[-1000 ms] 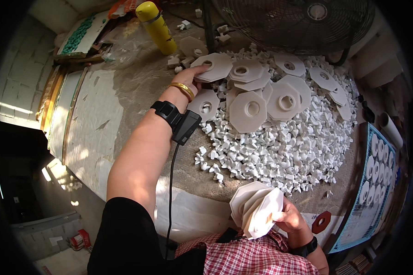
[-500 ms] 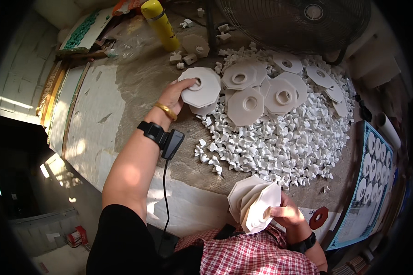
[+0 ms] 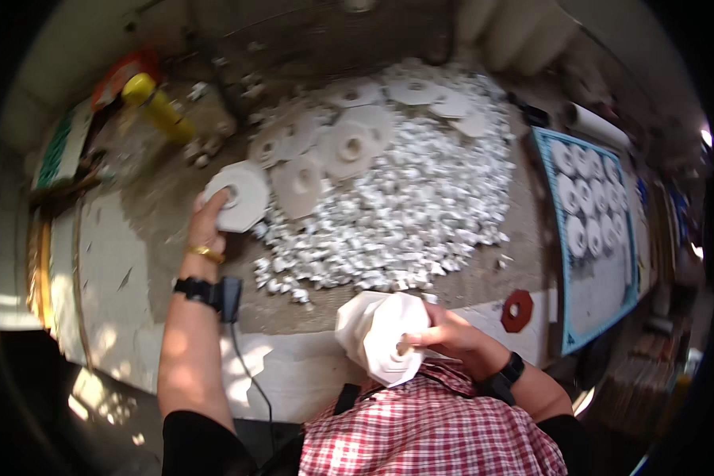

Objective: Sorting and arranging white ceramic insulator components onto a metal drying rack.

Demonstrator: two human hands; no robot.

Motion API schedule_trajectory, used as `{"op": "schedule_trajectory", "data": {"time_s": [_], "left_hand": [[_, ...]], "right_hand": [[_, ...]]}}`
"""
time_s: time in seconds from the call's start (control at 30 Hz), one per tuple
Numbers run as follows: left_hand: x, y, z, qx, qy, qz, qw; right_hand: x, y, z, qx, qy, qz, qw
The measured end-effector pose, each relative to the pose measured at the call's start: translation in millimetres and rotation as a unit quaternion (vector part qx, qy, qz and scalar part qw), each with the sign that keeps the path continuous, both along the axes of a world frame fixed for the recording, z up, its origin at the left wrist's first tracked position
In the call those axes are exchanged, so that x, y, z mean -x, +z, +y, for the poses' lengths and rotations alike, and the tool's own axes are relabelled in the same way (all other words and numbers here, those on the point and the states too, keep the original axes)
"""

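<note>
My left hand (image 3: 206,222) is closed on a white octagonal plate (image 3: 251,198), its thumb at the round centre hole. That plate is at the left edge of a heap of small white pieces (image 3: 397,214). Close to my body, my right hand (image 3: 450,333) grips a stack of white octagonal plates (image 3: 373,333), fanned slightly apart, with the thumb at the hole of the top one. More such plates lie on the heap, among them one with a raised ring (image 3: 351,149). Motion blurs the picture, so edges and small shapes are soft.
A yellow bottle (image 3: 157,108) stands at the back left. At the right lies a blue-edged board (image 3: 567,305) with rows of white ringed discs (image 3: 583,194). A red-brown octagonal piece (image 3: 517,311) is near the table's front edge. A cable (image 3: 250,373) hangs from my left wrist.
The view has swung to the right, so the table and heap appear further left and the board shows more fully. Both hands keep their hold on the plates.
</note>
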State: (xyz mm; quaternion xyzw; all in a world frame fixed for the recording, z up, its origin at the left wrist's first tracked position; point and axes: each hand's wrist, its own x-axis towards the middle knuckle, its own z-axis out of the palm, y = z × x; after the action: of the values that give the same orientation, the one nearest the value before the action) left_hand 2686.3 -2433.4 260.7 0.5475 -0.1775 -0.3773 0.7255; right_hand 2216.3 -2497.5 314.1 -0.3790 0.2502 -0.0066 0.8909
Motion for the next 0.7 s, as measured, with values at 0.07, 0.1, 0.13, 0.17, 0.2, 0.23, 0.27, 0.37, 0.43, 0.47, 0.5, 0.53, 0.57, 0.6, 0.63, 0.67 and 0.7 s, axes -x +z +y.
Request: {"op": "schedule_trajectory", "data": {"time_s": [0.07, 0.1, 0.13, 0.17, 0.2, 0.23, 0.27, 0.37, 0.43, 0.47, 0.5, 0.53, 0.57, 0.6, 0.63, 0.67, 0.7], "left_hand": [[33, 5, -19, -0.019, -0.004, -0.027, 0.999], [42, 2, -17, -0.005, -0.042, 0.013, 0.999], [48, 1, -3, -0.004, -0.021, 0.055, 0.998], [68, 11, 5, -0.006, -0.005, 0.108, 0.994], [72, 14, 18, 0.015, -0.031, 0.179, 0.983], [84, 19, 32, -0.020, -0.021, 0.170, 0.985], [97, 16, 47, 0.008, -0.026, 0.147, 0.989], [151, 17, 76, 0.037, -0.046, 0.137, 0.989], [208, 25, 87, 0.040, 0.002, 0.173, 0.984], [229, 24, 95, 0.049, -0.055, 0.194, 0.978], [251, 23, 102, 0.058, -0.112, 0.213, 0.969], [281, 26, 104, 0.055, -0.143, 0.213, 0.965], [310, 28, 104, 0.055, -0.175, 0.212, 0.960], [330, 15, 104, -0.001, -0.088, 0.236, 0.968], [355, 18, 107, -0.028, -0.099, 0.233, 0.967], [389, 25, 104, -0.003, -0.137, 0.277, 0.951], [413, 28, 105, 0.025, -0.168, 0.320, 0.932]], "right_hand": [[28, 1, -10, -0.012, -0.038, 0.032, 0.999], [46, -14, -12, -0.049, -0.057, 0.009, 0.997], [59, -26, -11, -0.057, -0.063, -0.024, 0.996], [72, -21, -13, -0.076, -0.082, -0.015, 0.994], [82, -24, -17, -0.074, -0.085, -0.056, 0.992], [99, -33, -14, -0.083, -0.102, -0.077, 0.988], [110, -37, -13, -0.085, -0.120, -0.074, 0.986], [157, -20, -6, -0.074, -0.189, -0.050, 0.978], [185, -20, 1, -0.063, -0.238, -0.067, 0.967], [200, -26, 3, -0.061, -0.249, -0.068, 0.964], [213, -32, 6, -0.060, -0.261, -0.069, 0.961], [228, -25, 10, -0.052, -0.276, -0.071, 0.957], [243, -23, 13, -0.050, -0.277, -0.072, 0.957], [254, -24, 16, -0.040, -0.288, -0.072, 0.954], [267, -26, 18, -0.031, -0.303, -0.070, 0.950], [282, -27, 21, -0.029, -0.322, -0.063, 0.944], [293, -22, 25, -0.027, -0.321, -0.064, 0.945]]}}
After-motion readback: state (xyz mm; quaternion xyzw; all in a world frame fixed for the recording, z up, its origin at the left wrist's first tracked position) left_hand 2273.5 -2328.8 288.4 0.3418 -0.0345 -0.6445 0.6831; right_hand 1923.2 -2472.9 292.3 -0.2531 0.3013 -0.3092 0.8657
